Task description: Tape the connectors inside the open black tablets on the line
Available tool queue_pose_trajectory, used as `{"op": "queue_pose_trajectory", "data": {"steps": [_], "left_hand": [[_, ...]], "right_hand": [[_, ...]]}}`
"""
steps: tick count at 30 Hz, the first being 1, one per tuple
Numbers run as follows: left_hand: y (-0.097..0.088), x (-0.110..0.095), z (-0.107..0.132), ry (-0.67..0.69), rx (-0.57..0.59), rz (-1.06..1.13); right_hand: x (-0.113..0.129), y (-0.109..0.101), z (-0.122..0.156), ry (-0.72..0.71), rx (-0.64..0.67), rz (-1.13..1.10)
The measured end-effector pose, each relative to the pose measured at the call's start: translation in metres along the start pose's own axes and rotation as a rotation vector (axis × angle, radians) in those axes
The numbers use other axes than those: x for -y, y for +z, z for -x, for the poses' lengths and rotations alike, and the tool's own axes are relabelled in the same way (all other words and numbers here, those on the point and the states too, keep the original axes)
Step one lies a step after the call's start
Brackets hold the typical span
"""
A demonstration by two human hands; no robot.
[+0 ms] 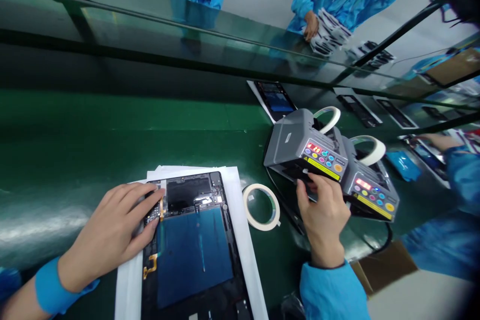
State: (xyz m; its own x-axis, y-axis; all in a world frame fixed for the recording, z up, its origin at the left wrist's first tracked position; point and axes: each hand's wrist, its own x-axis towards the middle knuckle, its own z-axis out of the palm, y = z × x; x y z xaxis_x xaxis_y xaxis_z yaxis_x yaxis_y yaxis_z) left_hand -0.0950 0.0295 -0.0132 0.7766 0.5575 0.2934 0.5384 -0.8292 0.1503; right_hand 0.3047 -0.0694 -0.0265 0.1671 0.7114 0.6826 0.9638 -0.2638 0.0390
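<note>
Our left hand (116, 225) rests open, thumb apart from the fingers, on the upper left part of the opened tablet (195, 255) at lower centre of the frame, seemingly to steady it. Our right hand (324, 210), right of centre, has thumb and forefinger narrowly apart at the grey tape dispenser (288, 140); we cannot tell whether they grip tape. White sheets (247, 265) lie under the tablet, probably as protection. A tape roll (264, 226) lies between tablet and dispenser, presumably for easy reach.

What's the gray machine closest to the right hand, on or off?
The gray machine nearest the right hand is on: its red digits are glowing.
</note>
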Motion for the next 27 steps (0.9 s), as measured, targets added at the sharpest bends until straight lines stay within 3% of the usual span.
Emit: {"op": "queue_pose_trajectory", "data": {"steps": [15,20,24,27], "left_hand": [[0.0,0.0,-0.002,-0.009,-0.015,0.031],[0.0,0.0,-0.003,-0.019,-0.005,0.035],[-0.005,-0.001,-0.005,-0.013,0.013,0.031],[-0.016,-0.01,-0.009,0.001,0.02,-0.055]], "right_hand": [[-0.004,0.005,-0.006,-0.04,-0.041,0.062],[0.007,-0.02,-0.011,-0.103,-0.054,-0.065],[0.041,-0.046,-0.021,-0.261,0.248,-0.469],[0.069,-0.043,-0.03,-0.458,0.447,-0.682]]}}
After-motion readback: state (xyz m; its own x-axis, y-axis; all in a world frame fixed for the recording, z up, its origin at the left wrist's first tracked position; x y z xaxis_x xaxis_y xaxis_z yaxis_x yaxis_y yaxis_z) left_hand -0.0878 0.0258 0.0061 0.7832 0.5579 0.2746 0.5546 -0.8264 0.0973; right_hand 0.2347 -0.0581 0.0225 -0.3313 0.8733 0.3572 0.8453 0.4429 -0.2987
